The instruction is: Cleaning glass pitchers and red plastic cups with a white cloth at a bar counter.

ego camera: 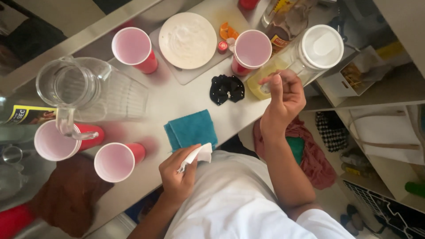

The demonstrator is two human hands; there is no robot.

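While the left hand (177, 175) pinches a soft white paper napkin (197, 156) near the blue cloth (191, 129), the right hand (283, 104) curls its fingers beside a big jug (301, 57), likely heavy and slippery; hold its middle.

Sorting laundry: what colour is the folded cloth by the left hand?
Teal folded cloth, head view.

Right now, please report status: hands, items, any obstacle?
Left hand holds white tissue beside teal cloth. Right hand raised at lidded jar. Black scrunchie lies between.
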